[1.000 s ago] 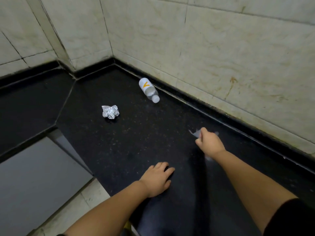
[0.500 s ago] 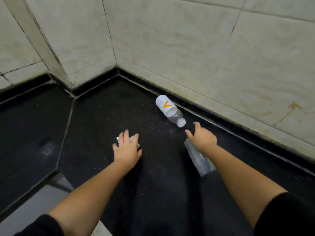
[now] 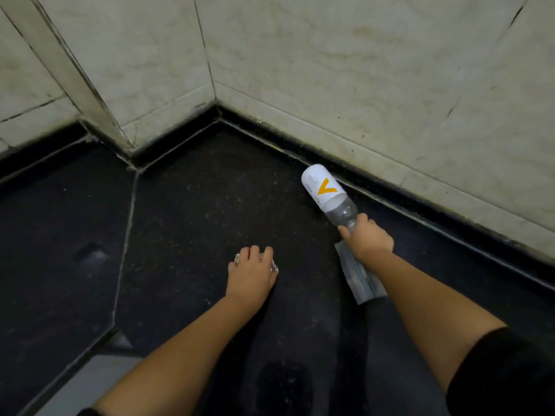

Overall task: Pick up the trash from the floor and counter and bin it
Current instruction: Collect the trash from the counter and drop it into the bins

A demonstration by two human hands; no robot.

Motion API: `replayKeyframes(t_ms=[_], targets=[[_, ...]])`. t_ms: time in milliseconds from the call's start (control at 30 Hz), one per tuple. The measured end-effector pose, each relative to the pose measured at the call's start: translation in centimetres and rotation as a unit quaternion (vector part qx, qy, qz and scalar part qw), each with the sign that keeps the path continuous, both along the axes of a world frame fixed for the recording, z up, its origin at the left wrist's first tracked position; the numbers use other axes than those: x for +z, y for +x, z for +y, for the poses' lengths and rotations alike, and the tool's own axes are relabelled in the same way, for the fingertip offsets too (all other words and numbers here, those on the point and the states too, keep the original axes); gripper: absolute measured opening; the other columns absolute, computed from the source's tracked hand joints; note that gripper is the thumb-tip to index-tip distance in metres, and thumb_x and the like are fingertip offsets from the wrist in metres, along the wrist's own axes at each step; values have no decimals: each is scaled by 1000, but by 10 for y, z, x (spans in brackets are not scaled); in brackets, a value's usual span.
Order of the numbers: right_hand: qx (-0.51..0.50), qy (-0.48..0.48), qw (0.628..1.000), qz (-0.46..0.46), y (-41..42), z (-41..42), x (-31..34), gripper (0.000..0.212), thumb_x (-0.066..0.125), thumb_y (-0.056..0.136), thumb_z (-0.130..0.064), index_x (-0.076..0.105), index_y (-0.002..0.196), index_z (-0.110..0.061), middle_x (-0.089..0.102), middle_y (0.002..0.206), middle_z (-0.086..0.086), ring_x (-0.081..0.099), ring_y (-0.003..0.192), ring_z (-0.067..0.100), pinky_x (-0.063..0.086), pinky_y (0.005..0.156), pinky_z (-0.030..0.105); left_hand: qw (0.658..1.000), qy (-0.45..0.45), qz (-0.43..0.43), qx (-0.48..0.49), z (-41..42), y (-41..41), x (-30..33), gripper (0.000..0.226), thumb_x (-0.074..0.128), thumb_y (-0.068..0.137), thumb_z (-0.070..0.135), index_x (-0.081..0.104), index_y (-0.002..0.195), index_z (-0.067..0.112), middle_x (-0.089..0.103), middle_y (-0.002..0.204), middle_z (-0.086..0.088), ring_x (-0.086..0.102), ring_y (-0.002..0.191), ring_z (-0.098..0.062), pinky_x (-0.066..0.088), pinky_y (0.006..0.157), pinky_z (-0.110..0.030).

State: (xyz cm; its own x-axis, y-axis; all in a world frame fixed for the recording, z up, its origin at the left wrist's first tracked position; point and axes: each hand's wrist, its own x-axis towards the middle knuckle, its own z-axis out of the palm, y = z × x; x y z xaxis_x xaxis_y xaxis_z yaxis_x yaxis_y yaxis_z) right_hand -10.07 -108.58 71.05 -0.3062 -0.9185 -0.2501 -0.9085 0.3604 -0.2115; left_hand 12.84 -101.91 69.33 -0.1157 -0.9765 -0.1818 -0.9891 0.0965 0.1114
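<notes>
A clear plastic bottle (image 3: pixel 329 192) with a white label and orange mark lies on the black counter (image 3: pixel 195 190) near the wall. My right hand (image 3: pixel 368 240) grips its neck end and also holds a flat grey plastic wrapper (image 3: pixel 357 276) that hangs under the wrist. My left hand (image 3: pixel 252 273) is curled over a crumpled ball of silver foil (image 3: pixel 274 267), of which only the edges show past the fingers.
Pale marble-tiled walls (image 3: pixel 330 70) close the counter at the back and right, meeting in a corner. A joint line (image 3: pixel 124 241) crosses the black surface on the left. The counter's front edge and a grey floor area (image 3: pixel 99 376) lie at the lower left.
My right hand has moved forward, wrapper still in it, and closed on the bottle's neck. My left hand reached the foil ball and curled its fingers over it. The view moved nearer the corner.
</notes>
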Motion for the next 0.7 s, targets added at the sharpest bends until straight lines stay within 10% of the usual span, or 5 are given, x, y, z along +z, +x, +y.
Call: replayKeyframes(t_ms=[300,700], targets=[[66,-52,996,30,-22,41,54,52,44,94,-52,46,119,-7,59,121,15,60,107,36,38,70,35,997,51,34,43,31,-14,33,47,49,93,40,37,133,18,43,132,-8,40,125,-26,46,95,-44],[289,-66,955,7,-2,215,77,49,45,91,-54,48,115,-12,61,115,11,63,101,32,48,75,38,968,-11,73,239,277,-20,60,44,49,92,38,40,128,15,45,127,-11,38,124,-31,47,91,-46]])
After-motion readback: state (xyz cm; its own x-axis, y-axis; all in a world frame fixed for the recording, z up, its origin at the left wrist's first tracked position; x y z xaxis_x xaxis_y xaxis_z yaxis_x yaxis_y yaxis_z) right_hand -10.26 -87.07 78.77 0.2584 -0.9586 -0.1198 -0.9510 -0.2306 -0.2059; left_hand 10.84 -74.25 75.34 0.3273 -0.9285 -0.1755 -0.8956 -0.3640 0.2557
